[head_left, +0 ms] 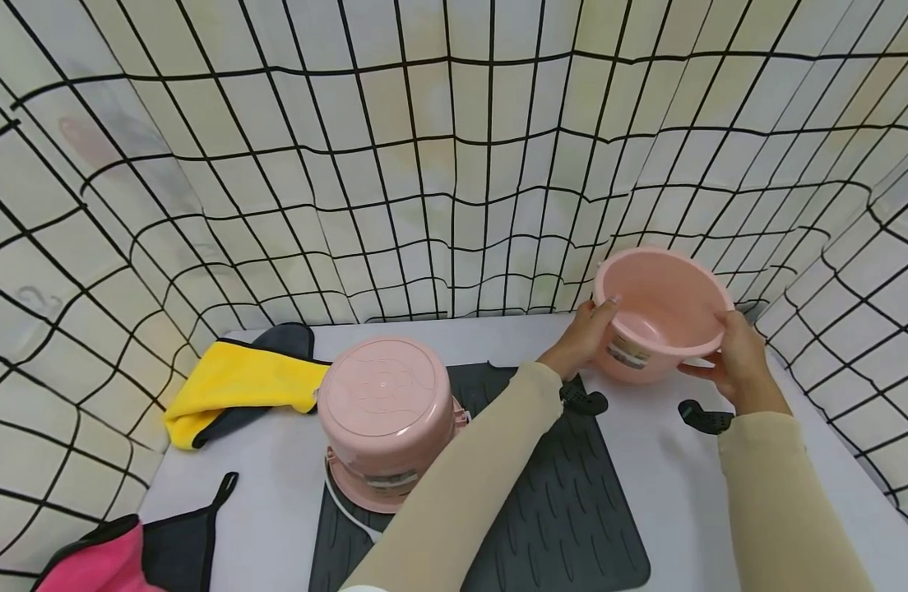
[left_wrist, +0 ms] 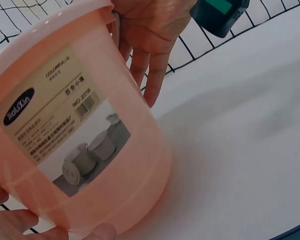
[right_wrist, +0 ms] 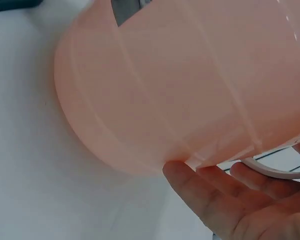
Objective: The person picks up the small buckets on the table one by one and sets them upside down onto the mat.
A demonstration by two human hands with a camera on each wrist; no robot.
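Observation:
A pink plastic bucket (head_left: 664, 300) is held at the far right of the table, its mouth tilted toward me. My left hand (head_left: 583, 333) grips its left side, thumb over the rim. On the opposite side my right hand (head_left: 738, 362) holds the rim, with fingers against the outer wall. The right wrist view shows those fingers (right_wrist: 205, 195) touching the wall beside a white handle (right_wrist: 275, 172). A printed label (left_wrist: 65, 120) faces the left wrist camera. Another pink bucket (head_left: 383, 386) stands upside down on a dark ribbed mat (head_left: 565, 493).
Left of the upturned bucket lies a folded yellow and grey cloth (head_left: 254, 378). A pink and dark grey cloth (head_left: 176, 543) with a hanging loop is at the front left. Black wire mesh (head_left: 454, 197) encloses the white table (head_left: 276, 493) at the back and sides.

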